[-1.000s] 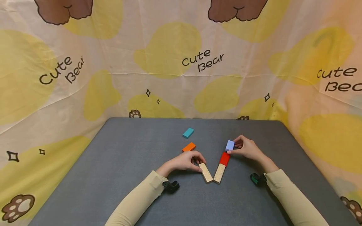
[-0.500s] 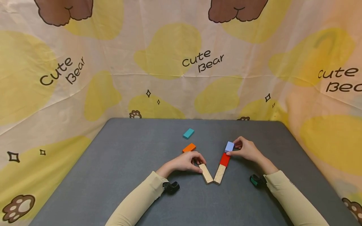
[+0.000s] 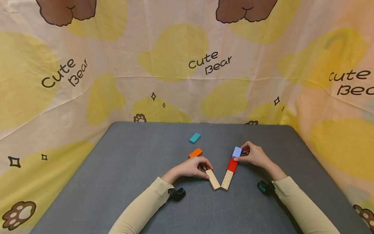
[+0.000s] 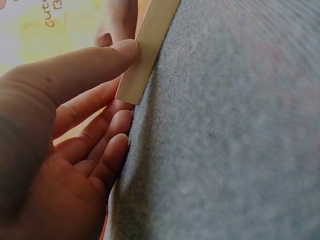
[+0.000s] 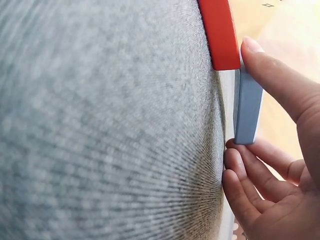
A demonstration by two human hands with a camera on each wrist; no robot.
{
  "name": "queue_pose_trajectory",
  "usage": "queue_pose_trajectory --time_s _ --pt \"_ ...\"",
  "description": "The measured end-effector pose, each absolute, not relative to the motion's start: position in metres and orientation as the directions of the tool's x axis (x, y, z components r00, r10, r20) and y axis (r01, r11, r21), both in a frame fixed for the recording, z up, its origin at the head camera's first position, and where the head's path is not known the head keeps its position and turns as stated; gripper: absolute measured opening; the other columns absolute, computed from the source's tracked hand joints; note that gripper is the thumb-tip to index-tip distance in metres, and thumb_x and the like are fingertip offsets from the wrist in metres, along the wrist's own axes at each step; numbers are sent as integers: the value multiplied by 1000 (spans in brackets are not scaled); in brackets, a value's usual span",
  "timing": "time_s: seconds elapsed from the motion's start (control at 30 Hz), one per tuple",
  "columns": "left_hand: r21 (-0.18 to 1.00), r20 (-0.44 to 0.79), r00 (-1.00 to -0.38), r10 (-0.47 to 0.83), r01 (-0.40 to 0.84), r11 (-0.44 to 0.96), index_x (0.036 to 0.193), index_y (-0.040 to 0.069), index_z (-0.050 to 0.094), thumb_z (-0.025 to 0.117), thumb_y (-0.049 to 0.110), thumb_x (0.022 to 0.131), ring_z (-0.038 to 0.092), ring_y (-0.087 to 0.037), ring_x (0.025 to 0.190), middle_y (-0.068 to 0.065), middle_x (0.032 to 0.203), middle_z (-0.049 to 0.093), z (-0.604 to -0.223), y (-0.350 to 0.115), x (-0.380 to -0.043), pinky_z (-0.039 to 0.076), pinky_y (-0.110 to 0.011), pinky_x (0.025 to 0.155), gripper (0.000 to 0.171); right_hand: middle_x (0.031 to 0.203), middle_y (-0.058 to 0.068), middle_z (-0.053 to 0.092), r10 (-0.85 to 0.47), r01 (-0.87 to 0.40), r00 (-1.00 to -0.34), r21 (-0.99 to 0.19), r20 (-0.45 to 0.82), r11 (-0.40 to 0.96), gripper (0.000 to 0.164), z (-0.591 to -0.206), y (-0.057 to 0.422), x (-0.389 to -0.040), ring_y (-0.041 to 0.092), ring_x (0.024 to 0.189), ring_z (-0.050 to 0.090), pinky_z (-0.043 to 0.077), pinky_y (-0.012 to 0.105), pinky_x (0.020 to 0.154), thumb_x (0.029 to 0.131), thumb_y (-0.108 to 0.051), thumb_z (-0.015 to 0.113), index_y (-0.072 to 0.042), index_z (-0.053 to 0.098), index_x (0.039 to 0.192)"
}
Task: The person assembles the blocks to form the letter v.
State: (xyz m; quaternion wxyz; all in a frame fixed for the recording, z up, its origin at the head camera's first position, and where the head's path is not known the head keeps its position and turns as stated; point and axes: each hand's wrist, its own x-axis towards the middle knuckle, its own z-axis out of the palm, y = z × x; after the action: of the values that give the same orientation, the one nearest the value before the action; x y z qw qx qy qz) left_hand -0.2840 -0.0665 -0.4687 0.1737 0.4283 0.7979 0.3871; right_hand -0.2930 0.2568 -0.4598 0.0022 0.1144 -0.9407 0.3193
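Observation:
My left hand (image 3: 193, 166) pinches the far end of a plain wooden block (image 3: 213, 179) lying slanted on the grey table. In the left wrist view the thumb presses on the side of that wooden block (image 4: 145, 60). Its near end meets a second wooden block (image 3: 227, 180), the two forming a V. A red block (image 3: 232, 165) continues the right arm of the V. My right hand (image 3: 255, 156) holds a light blue block (image 3: 237, 152) between thumb and fingers, at the red block's far end. In the right wrist view the light blue block (image 5: 249, 107) shows a gap from the tabletop.
An orange block (image 3: 195, 152) lies just beyond the left hand, partly hidden by it. Farther back is a teal block (image 3: 194, 138). The grey tabletop (image 3: 140, 146) reaches to a printed cloth backdrop (image 3: 175, 65) behind and at the sides.
The right hand has shifted very slightly nearer, bringing the light blue block a touch closer to the red one. The left hand and the wooden blocks stay in place.

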Motion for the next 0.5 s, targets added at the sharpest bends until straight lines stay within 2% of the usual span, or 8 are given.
queue_pose_trajectory --time_s 0.5 --pt "774 41 -582 812 533 343 108 20 68 76 26 81 56 -9 89 6 102 63 -469 -65 -285 48 -20 73 29 104 16 63 -208 -212 -975 -592 77 777 68 -461 257 -293 26 93 59 50 43 81 69 -50 81 -2 55 109"
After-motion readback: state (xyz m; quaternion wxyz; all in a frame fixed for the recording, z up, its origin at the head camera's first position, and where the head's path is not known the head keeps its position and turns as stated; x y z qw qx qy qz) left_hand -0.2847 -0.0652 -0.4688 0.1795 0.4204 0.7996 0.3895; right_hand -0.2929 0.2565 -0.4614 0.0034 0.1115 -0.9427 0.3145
